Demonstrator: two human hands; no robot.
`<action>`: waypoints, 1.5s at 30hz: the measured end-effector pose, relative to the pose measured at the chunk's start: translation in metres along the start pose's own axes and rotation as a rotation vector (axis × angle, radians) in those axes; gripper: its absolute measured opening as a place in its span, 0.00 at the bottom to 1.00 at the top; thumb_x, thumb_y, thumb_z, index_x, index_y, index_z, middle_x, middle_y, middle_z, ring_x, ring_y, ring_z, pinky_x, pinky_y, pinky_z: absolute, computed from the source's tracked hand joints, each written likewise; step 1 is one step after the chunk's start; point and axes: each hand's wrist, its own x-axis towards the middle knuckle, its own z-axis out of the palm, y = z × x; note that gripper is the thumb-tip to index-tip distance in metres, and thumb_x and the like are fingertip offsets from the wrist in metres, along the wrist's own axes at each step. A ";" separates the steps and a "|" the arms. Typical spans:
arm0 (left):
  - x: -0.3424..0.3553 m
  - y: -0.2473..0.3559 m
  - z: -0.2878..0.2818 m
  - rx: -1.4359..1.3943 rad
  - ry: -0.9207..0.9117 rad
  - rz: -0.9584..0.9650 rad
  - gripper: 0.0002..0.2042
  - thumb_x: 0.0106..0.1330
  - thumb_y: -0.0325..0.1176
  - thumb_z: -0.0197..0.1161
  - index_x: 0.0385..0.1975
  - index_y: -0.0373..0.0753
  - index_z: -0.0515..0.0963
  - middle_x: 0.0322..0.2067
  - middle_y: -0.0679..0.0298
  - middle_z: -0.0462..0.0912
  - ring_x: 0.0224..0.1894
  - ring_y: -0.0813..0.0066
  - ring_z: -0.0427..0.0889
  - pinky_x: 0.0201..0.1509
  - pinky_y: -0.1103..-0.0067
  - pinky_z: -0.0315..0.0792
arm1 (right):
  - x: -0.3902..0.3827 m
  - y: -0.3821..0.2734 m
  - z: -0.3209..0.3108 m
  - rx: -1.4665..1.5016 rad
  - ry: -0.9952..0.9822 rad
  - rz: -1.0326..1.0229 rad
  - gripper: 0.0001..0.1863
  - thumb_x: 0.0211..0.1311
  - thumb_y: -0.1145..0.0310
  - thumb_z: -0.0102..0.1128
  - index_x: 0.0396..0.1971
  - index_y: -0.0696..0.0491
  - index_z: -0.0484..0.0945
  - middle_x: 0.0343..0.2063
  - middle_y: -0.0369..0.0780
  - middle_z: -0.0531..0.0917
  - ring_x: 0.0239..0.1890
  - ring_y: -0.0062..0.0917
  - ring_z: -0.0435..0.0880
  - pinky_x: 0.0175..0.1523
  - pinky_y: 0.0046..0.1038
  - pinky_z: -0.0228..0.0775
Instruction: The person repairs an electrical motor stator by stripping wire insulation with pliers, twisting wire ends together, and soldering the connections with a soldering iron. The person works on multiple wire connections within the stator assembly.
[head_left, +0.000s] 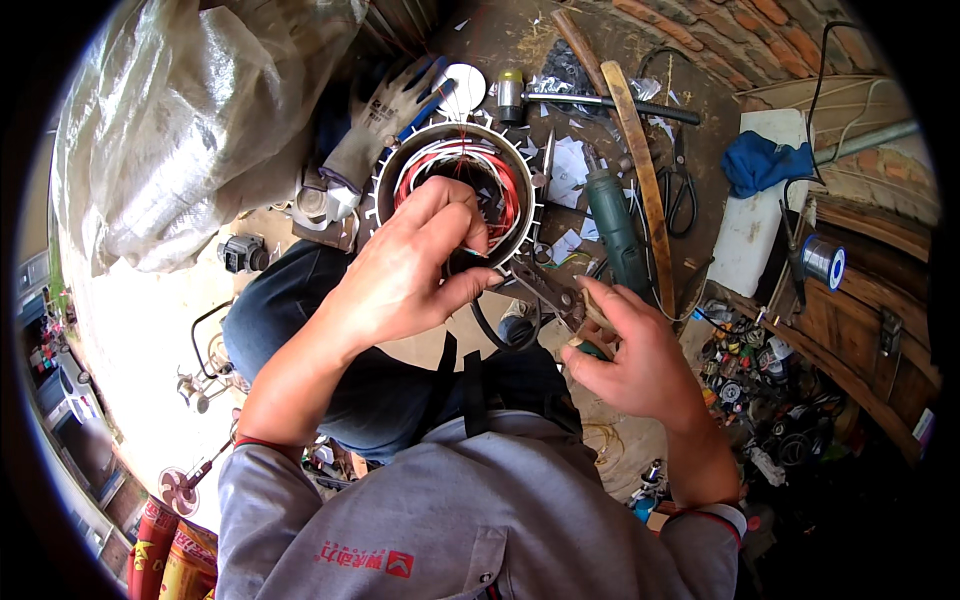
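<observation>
A motor stator (527,235), a round metal ring with white slot liners and red and white wires inside, stands in front of me. My left hand (410,265) reaches over its near rim, thumb and forefinger pinched on the end of a black cable (482,325). The cable hangs in a loop below those fingers. In my right hand (635,350) is a pair of pliers (550,295) with partly hidden handles. Its jaws point toward my left fingertips, close to the stator's near edge. Whether the jaws touch the cable is not visible.
Beyond the stator lie a work glove (385,115), a hammer (600,102) and paper scraps (568,170). To the right are a green power tool (618,230), a curved wooden strip (640,160), scissors (682,195) and a solder spool (823,262). Plastic sheeting (210,110) hangs left.
</observation>
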 end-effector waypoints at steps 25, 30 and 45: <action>0.001 -0.014 0.002 -0.127 -0.025 0.114 0.05 0.62 0.23 0.69 0.36 0.35 0.83 0.35 0.60 0.85 0.41 0.59 0.85 0.47 0.69 0.78 | 0.013 0.012 -0.002 -0.108 0.037 -0.186 0.37 0.48 0.69 0.74 0.62 0.62 0.75 0.39 0.47 0.84 0.39 0.42 0.86 0.46 0.36 0.78; 0.001 -0.013 0.001 -0.097 -0.026 0.134 0.05 0.61 0.23 0.69 0.36 0.36 0.84 0.36 0.59 0.86 0.41 0.59 0.85 0.48 0.69 0.77 | 0.013 0.012 -0.004 -0.127 0.038 -0.196 0.37 0.48 0.69 0.74 0.61 0.62 0.76 0.39 0.47 0.84 0.40 0.44 0.86 0.46 0.37 0.79; -0.001 -0.014 0.004 -0.069 0.008 0.174 0.07 0.57 0.19 0.70 0.35 0.34 0.85 0.36 0.58 0.86 0.40 0.61 0.85 0.46 0.70 0.78 | 0.010 0.001 -0.008 -0.128 0.012 -0.110 0.34 0.48 0.68 0.72 0.58 0.64 0.78 0.39 0.48 0.85 0.39 0.43 0.87 0.46 0.37 0.79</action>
